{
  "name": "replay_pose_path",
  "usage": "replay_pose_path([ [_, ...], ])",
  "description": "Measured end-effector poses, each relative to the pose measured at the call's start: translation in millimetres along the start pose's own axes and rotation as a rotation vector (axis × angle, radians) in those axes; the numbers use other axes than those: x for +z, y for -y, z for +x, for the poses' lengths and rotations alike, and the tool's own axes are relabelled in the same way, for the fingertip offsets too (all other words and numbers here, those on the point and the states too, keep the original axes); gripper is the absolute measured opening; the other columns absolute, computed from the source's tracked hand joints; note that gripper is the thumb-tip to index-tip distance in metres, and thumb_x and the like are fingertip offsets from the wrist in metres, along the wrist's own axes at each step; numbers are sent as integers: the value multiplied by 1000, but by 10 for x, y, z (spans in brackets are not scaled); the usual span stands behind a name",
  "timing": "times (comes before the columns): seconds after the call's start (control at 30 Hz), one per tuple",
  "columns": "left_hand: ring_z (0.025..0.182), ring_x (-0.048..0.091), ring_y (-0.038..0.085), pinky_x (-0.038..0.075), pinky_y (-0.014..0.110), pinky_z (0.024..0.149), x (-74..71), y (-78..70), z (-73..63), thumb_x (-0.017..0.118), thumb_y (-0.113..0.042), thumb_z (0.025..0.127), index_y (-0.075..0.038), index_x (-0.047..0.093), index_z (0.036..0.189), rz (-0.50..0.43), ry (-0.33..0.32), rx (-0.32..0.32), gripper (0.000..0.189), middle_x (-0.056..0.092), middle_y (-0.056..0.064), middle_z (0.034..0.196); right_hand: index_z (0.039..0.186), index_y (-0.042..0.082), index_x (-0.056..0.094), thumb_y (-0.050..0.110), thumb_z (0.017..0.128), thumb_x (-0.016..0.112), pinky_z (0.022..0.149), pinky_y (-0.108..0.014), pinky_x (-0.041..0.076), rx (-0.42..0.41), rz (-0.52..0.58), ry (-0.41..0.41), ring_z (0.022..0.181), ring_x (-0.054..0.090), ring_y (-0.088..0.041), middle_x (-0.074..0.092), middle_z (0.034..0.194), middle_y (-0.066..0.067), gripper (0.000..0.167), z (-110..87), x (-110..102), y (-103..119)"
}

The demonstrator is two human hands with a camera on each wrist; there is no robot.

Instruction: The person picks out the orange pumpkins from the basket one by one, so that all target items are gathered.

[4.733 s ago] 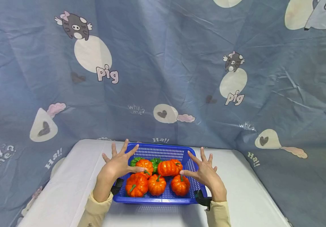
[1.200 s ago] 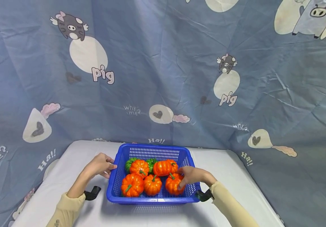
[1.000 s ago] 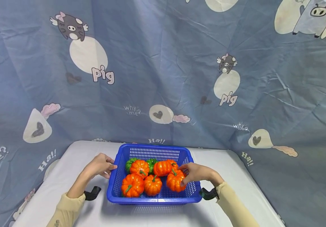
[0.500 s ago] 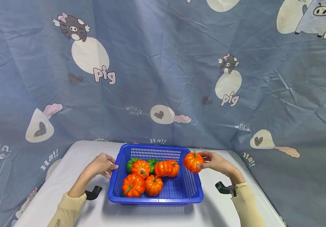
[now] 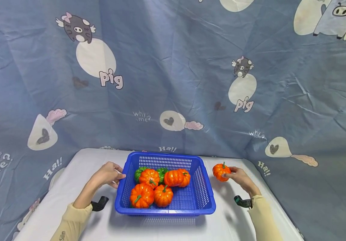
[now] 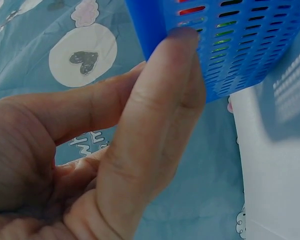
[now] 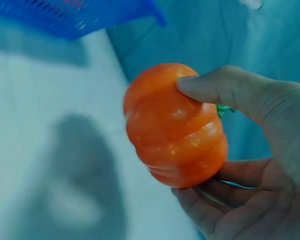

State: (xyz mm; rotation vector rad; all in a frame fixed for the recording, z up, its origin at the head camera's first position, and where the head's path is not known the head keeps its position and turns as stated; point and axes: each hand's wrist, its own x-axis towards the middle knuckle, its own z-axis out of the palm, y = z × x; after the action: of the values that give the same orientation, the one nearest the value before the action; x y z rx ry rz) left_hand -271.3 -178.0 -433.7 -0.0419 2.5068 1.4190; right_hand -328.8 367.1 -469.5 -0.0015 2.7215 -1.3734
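My right hand (image 5: 243,179) holds a small orange pumpkin (image 5: 220,171) with a green stem, to the right of the blue plastic basket (image 5: 168,212). In the right wrist view the thumb presses one side of the ribbed pumpkin (image 7: 172,132) and the fingers lie under the other side; its shadow falls apart from it on the white table. My left hand (image 5: 108,174) pinches the basket's left rim between thumb and fingers, as the left wrist view shows at the slotted wall (image 6: 146,25). Inside the basket sit several orange pumpkins (image 5: 141,195) and green ones (image 5: 162,174), partly hidden behind them.
The basket stands on a white-covered table (image 5: 160,231). A blue patterned cloth (image 5: 173,67) hangs behind and at both sides. Black wrist straps with cameras (image 5: 100,203) sit on both arms.
The hands were spread over the basket; the left went to its left rim and stayed. The right took the front-right pumpkin, lifted it out over the right rim and lowered it beyond.
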Motion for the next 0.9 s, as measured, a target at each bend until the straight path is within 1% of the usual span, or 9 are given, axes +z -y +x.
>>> replay_pose_path([
  [0.13, 60, 63, 17, 60, 34, 57, 7, 4, 3, 64, -3, 90, 17, 55, 114, -3, -2, -1, 32, 65, 14, 75, 129, -16, 47, 19, 83, 72, 104, -50, 43, 49, 32, -29, 111, 56, -33, 58, 123, -28, 63, 81, 87, -175],
  [0.37, 61, 63, 17, 60, 33, 57, 9, 16, 13, 64, -4, 90, 15, 55, 114, -3, -5, -13, 32, 65, 14, 76, 131, -18, 44, 22, 84, 73, 109, -55, 37, 100, 19, -41, 122, 49, -41, 50, 132, -33, 68, 179, 218, -385],
  [0.53, 61, 64, 17, 60, 33, 58, 20, 19, 16, 64, -4, 90, 15, 55, 115, -5, 0, -27, 32, 66, 14, 76, 134, -17, 40, 22, 83, 73, 111, -56, 35, 113, 25, -43, 124, 46, -43, 45, 135, -35, 72, 151, 244, -390],
  [0.7, 61, 64, 17, 60, 33, 57, 8, 23, 33, 64, -4, 90, 15, 55, 116, -5, 3, -14, 34, 66, 14, 77, 132, -17, 42, 23, 83, 72, 110, -57, 35, 115, 10, -37, 123, 47, -43, 46, 134, -35, 70, 125, 251, -371],
  [0.8, 61, 64, 17, 60, 33, 57, 2, 33, 42, 65, -4, 90, 15, 56, 115, -7, 6, -11, 33, 66, 13, 76, 131, -18, 42, 25, 85, 72, 109, -57, 36, 111, -1, -34, 123, 47, -44, 47, 133, -35, 70, 107, 231, -377],
  [0.9, 60, 64, 17, 60, 33, 57, -3, 44, 44, 64, -4, 90, 15, 56, 114, -9, 11, -7, 32, 66, 13, 75, 134, -17, 40, 26, 85, 72, 108, -56, 38, 107, -2, -49, 123, 47, -45, 46, 134, -35, 72, 80, 177, -370],
])
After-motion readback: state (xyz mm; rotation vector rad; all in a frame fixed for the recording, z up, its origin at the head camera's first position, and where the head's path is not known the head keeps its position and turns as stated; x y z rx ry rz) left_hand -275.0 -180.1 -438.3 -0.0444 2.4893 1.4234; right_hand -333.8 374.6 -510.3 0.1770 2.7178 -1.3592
